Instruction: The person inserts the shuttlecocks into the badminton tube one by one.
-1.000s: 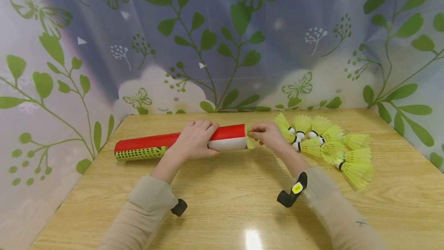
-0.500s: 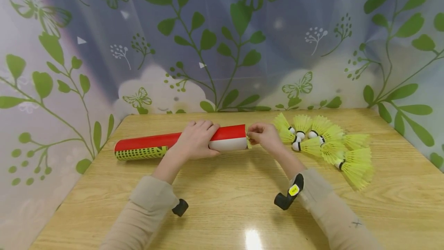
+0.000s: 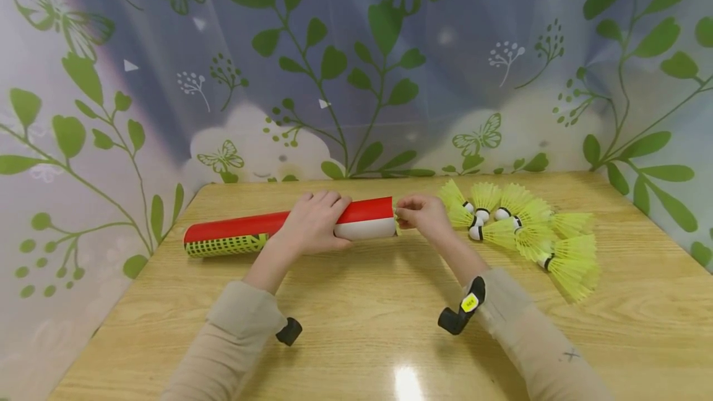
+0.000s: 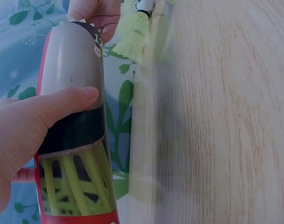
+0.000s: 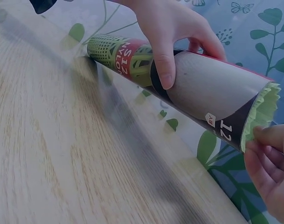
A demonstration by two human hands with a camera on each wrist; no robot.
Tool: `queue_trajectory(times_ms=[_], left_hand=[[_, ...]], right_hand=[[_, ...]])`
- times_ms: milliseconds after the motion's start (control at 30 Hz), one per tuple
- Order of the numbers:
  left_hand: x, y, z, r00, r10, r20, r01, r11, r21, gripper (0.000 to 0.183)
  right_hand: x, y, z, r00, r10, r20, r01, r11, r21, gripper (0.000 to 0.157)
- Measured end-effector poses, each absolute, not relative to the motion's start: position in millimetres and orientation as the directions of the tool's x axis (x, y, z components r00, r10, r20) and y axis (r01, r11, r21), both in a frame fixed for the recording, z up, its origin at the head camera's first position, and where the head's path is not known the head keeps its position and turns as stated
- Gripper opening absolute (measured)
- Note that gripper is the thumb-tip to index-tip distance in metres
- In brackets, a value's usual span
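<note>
A long shuttlecock tube [image 3: 364, 218], red, white and yellow-green, lies sideways at the middle left of the head view. My left hand [image 3: 314, 224] grips it from above, thumb on the near side and fingers over the top. At the tube's right-hand mouth my right hand [image 3: 423, 212] pinches the skirt edge of a yellow shuttlecock [image 5: 263, 105]. Only the frilled rim of that skirt sticks out in the right wrist view; the rest is hidden inside the tube. Printed lettering shows on the tube wall [image 5: 211, 81] there.
Several loose yellow shuttlecocks [image 3: 523, 221] with white heads lie in a cluster right of my right hand. Beneath everything is a wood-grain table [image 3: 356, 314]. A curtain [image 3: 356, 79] printed with leaves and butterflies hangs along the table's back edge.
My right hand has shifted slightly left against the tube's mouth, and less of the shuttlecock's skirt shows outside. The left hand keeps its grip; the mouth end has risen slightly.
</note>
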State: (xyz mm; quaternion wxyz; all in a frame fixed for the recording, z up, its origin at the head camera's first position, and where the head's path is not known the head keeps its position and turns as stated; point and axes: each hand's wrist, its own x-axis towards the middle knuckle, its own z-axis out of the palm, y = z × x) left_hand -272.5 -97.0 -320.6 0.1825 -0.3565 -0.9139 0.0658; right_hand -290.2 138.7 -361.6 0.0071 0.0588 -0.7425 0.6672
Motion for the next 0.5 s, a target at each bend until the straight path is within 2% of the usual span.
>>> queue_trajectory(times_ms=[333, 500], left_hand=[[-273.8, -97.3, -322.5, -0.689, 0.667, 0.284, 0.618, 0.745, -0.249, 0.07], [-274.3, -97.2, -322.8, -0.682, 0.672, 0.287, 0.621, 0.74, -0.257, 0.068]], right_hand=[[-286.0, 132.8, -359.7, -0.997, -0.032, 0.074, -0.078, 0.202, -0.976, 0.019], [-283.3, 133.8, -359.3, -0.995, -0.044, 0.088, -0.094, 0.176, -0.98, 0.02]])
